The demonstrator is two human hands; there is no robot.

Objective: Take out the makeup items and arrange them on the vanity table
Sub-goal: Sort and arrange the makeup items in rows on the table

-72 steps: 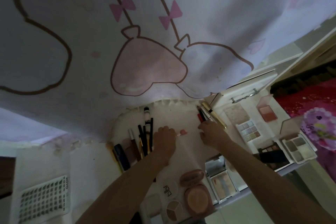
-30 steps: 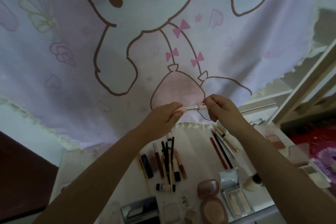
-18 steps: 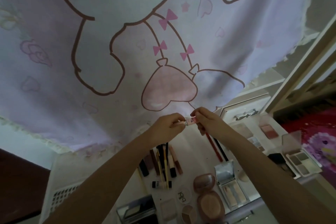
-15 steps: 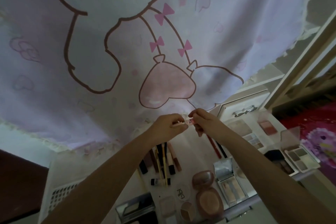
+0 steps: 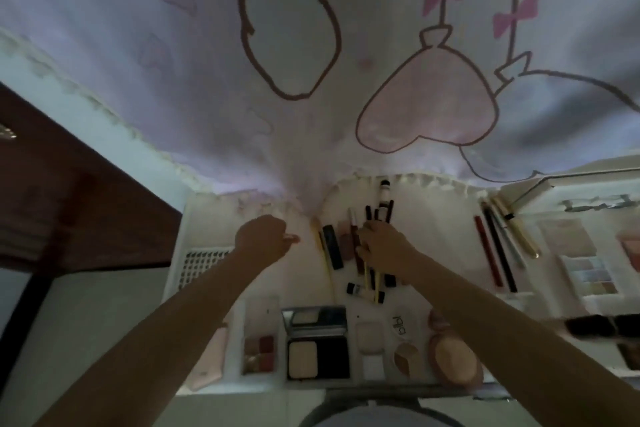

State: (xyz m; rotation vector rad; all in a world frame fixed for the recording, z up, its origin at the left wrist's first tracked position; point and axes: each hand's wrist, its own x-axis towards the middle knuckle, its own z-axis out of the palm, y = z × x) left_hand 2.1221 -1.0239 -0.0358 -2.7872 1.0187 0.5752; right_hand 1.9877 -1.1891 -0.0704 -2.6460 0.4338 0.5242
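Observation:
Low over the white vanity table [image 5: 433, 246], my left hand [image 5: 263, 241] is curled around a small pink lip tube [image 5: 292, 238] whose tip pokes out to the right. My right hand [image 5: 381, 246] lies, fingers down, on a row of pencils, liners and slim tubes [image 5: 332, 248]. Its fingertips are hidden among them, so I cannot tell whether it holds one. A second group of pencils [image 5: 495, 253] lies further right.
An open powder compact [image 5: 317, 343], a small blush palette [image 5: 259, 354] and round compacts [image 5: 453, 360] line the front edge. An eyeshadow palette [image 5: 588, 274] sits at the right. A cartoon-print curtain [image 5: 311, 45] hangs behind. Dark wooden furniture [image 5: 69, 201] stands to the left.
Both hands, which held the pink tube together in the air, have come down and apart. The left keeps the pink tube; the right now lies on the pencil row. The view has swung left.

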